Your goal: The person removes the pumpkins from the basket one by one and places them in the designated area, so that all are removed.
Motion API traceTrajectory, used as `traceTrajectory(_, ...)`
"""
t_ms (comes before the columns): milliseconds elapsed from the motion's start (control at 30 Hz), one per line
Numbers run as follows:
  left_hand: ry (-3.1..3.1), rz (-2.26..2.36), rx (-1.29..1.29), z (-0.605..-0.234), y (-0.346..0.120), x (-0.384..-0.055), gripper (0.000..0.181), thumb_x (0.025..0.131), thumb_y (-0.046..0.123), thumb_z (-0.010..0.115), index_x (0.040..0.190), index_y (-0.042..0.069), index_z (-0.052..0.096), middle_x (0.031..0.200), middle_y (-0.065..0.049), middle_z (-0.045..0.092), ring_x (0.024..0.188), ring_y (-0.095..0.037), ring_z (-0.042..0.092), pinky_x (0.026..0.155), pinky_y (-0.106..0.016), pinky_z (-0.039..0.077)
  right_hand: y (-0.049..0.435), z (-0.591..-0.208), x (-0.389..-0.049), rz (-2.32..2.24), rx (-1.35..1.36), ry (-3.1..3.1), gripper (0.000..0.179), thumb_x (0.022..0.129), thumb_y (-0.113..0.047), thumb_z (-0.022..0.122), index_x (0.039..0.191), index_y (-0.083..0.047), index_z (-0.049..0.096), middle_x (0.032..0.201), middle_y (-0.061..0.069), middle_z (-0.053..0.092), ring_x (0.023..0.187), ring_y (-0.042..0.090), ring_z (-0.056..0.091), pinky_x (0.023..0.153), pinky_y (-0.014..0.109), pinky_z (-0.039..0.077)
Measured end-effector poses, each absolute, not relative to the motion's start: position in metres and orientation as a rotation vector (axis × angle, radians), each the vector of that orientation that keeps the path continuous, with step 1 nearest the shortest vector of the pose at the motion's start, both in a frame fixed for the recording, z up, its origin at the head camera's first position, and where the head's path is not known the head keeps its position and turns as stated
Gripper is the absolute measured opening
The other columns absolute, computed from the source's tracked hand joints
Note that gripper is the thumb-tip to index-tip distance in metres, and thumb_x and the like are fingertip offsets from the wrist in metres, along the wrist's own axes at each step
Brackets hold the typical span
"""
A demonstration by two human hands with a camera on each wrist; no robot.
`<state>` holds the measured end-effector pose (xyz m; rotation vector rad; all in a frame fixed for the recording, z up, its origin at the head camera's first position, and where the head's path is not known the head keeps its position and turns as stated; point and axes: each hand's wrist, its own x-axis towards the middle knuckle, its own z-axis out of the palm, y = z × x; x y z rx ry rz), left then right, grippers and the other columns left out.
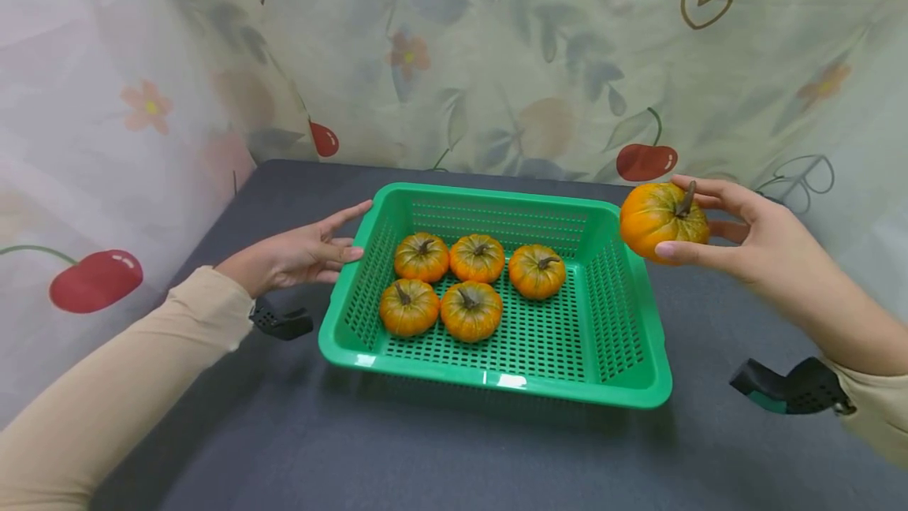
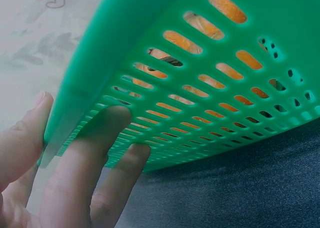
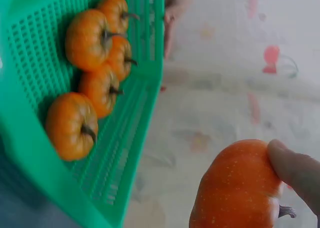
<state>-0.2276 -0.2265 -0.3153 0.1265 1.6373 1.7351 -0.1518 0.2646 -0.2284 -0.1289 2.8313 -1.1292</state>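
Observation:
A green perforated plastic basket sits on the dark tabletop. Inside it, on the left and middle of its floor, stand several small orange pumpkins with brown stems. My left hand holds the basket's left rim, thumb on the rim and fingers against the outer wall below it. At the basket's right rim, my right hand grips another small pumpkin between thumb and fingers, stem up and tilted. In the right wrist view, the thumb presses this held pumpkin near its stem.
A dark cloth-like table surface lies under and around the basket. Behind and at the sides hangs a pale curtain printed with flowers, cherries and hearts. Each wrist carries a black camera mount.

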Motion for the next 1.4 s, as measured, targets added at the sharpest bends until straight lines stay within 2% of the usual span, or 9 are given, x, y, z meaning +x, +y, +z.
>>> traceTrajectory(167, 1.631, 1.739, 0.127, -0.316, -0.227, -0.228, 0.089, 0.098, 0.001, 0.053, 0.154, 0.045, 0.0, 0.161, -0.018, 0.01, 0.104, -0.021, 0.068, 0.084, -0.036, 0.06, 0.278, -0.236, -0.157, -1.124, -0.081, 2.904, 0.079, 0.086, -0.042, 0.072, 0.152, -0.039, 0.028, 0.158, 0.015, 0.023, 0.126, 0.04, 0.043, 0.087, 0.052, 0.045)
traceTrajectory(333, 1.635, 1.741, 0.121, -0.316, -0.227, -0.228, 0.088, 0.098, 0.001, 0.053, 0.154, 0.046, 0.001, 0.161, -0.018, 0.012, 0.104, -0.021, 0.068, 0.084, -0.036, 0.06, 0.288, -0.244, -0.161, -1.127, -0.03, 2.971, 0.083, 0.085, -0.044, 0.072, 0.153, -0.035, 0.026, 0.158, 0.019, 0.02, 0.125, 0.048, 0.039, 0.084, 0.059, 0.044)
traceTrajectory(567, 1.634, 1.74, 0.123, -0.316, -0.226, -0.228, 0.088, 0.098, 0.001, 0.052, 0.154, 0.046, 0.001, 0.161, -0.018, 0.01, 0.104, -0.021, 0.068, 0.083, -0.035, 0.06, 0.305, -0.26, -0.167, -1.101, 0.088, 3.034, 0.09, 0.084, -0.051, 0.069, 0.156, -0.025, 0.021, 0.162, 0.008, 0.016, 0.129, 0.049, 0.037, 0.086, 0.058, 0.045)
traceTrajectory(667, 1.628, 1.746, 0.119, -0.316, -0.227, -0.228, 0.087, 0.098, 0.001, 0.052, 0.153, 0.047, 0.002, 0.161, -0.018, 0.01, 0.103, -0.02, 0.068, 0.083, -0.035, 0.06, 0.314, -0.268, -0.17, -1.081, 0.135, 3.039, 0.09, 0.084, -0.055, 0.068, 0.156, -0.026, 0.021, 0.162, 0.004, 0.017, 0.129, 0.047, 0.039, 0.084, 0.048, 0.048)
traceTrajectory(867, 1.618, 1.75, 0.118, -0.316, -0.227, -0.227, 0.088, 0.098, 0.001, 0.053, 0.154, 0.046, 0.002, 0.161, -0.018, 0.009, 0.103, -0.02, 0.067, 0.083, -0.035, 0.06, 0.327, -0.286, -0.177, -1.063, 0.207, 3.03, 0.093, 0.084, -0.059, 0.066, 0.156, -0.023, 0.02, 0.161, 0.011, 0.02, 0.125, 0.041, 0.041, 0.074, 0.03, 0.044)
traceTrajectory(933, 1.612, 1.752, 0.122, -0.316, -0.227, -0.227, 0.089, 0.098, 0.002, 0.054, 0.154, 0.045, 0.0, 0.161, -0.018, 0.008, 0.104, -0.021, 0.067, 0.084, -0.036, 0.06, 0.329, -0.292, -0.179, -1.06, 0.209, 3.019, 0.093, 0.084, -0.059, 0.065, 0.156, -0.021, 0.02, 0.159, 0.017, 0.021, 0.124, 0.042, 0.041, 0.075, 0.034, 0.044)
traceTrajectory(1133, 1.594, 1.756, 0.12, -0.316, -0.227, -0.228, 0.09, 0.097, 0.002, 0.056, 0.153, 0.048, 0.002, 0.161, -0.018, 0.008, 0.106, -0.022, 0.067, 0.083, -0.035, 0.06, 0.334, -0.309, -0.184, -1.048, 0.176, 2.98, 0.093, 0.086, -0.057, 0.064, 0.156, -0.014, 0.021, 0.155, 0.024, 0.025, 0.12, 0.042, 0.041, 0.069, 0.025, 0.043)
traceTrajectory(1233, 1.593, 1.757, 0.118, -0.316, -0.228, -0.228, 0.091, 0.096, 0.002, 0.056, 0.153, 0.048, 0.002, 0.161, -0.018, 0.008, 0.106, -0.021, 0.067, 0.083, -0.035, 0.06, 0.334, -0.319, -0.188, -1.046, 0.165, 2.964, 0.094, 0.086, -0.057, 0.064, 0.156, -0.011, 0.02, 0.154, 0.025, 0.027, 0.119, 0.042, 0.042, 0.07, 0.029, 0.046)
traceTrajectory(1400, 1.598, 1.752, 0.119, -0.316, -0.227, -0.228, 0.09, 0.097, 0.002, 0.055, 0.153, 0.046, 0.001, 0.161, -0.018, 0.009, 0.105, -0.021, 0.067, 0.082, -0.034, 0.06, 0.333, -0.335, -0.193, -1.031, 0.131, 2.957, 0.095, 0.087, -0.057, 0.064, 0.155, -0.005, 0.02, 0.154, 0.027, 0.027, 0.12, 0.045, 0.042, 0.081, 0.048, 0.049)
